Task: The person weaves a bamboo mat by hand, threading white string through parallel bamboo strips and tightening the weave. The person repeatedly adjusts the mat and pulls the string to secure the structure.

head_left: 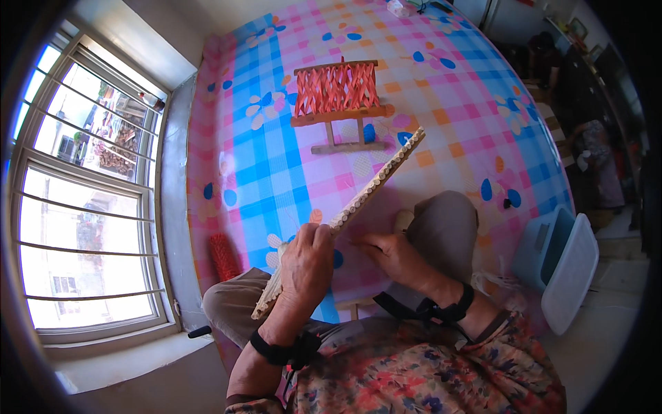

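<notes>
A checked bed cover [441,90] bears a wooden frame strung with red strips [338,93].

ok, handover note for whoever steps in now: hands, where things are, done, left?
Left hand: gripping the long strip of joined pale sticks, held slanted over the lap.
Right hand: fingertips at the strip's edge beside the left hand; what it pinches is not visible.
Small red woven stand sits on the checked cloth, untouched.
Done: strip looks long. Left: cannot tell.
</notes>
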A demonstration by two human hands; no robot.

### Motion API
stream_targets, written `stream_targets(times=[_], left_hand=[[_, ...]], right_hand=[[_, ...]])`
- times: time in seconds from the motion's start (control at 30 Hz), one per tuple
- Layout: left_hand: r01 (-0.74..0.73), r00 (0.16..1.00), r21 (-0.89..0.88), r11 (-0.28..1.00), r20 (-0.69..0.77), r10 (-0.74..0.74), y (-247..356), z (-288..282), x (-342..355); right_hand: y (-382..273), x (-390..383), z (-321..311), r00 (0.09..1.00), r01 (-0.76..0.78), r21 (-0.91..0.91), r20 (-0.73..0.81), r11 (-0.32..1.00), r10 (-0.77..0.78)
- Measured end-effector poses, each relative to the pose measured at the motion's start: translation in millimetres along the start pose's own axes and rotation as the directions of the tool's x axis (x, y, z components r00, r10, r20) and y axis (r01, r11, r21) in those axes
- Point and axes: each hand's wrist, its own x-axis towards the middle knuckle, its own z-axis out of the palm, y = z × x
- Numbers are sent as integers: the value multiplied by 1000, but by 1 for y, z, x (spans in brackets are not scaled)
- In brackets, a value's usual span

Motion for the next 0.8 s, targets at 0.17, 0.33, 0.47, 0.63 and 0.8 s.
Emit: stream_targets(times=[0.17, 0.33, 0.47, 0.63, 0.8], left_hand=[[7, 999, -2, 1000, 36, -7, 2, -1, -3], [5, 999, -10, 1000, 45, -5, 0, -2, -1], [-12, 999, -22, 1000, 38, 12, 0, -3, 1], [-40, 999, -31, 999, 27, 41, -1, -6, 3], [-45, 998, -38, 998, 46, 47, -2, -9, 6]], right_hand=[[-6, -1, -7, 959, -267, 107, 122, 958, 254], [-14, 0, -8, 971, -223, 102, 109, 970, 212], [-17, 0, -10, 980, -174, 40, 107, 984, 169], [-18, 3, -8, 992, -105, 39, 80, 994, 101], [-16, 6, -1, 1000, -24, 34, 20, 999, 24]])
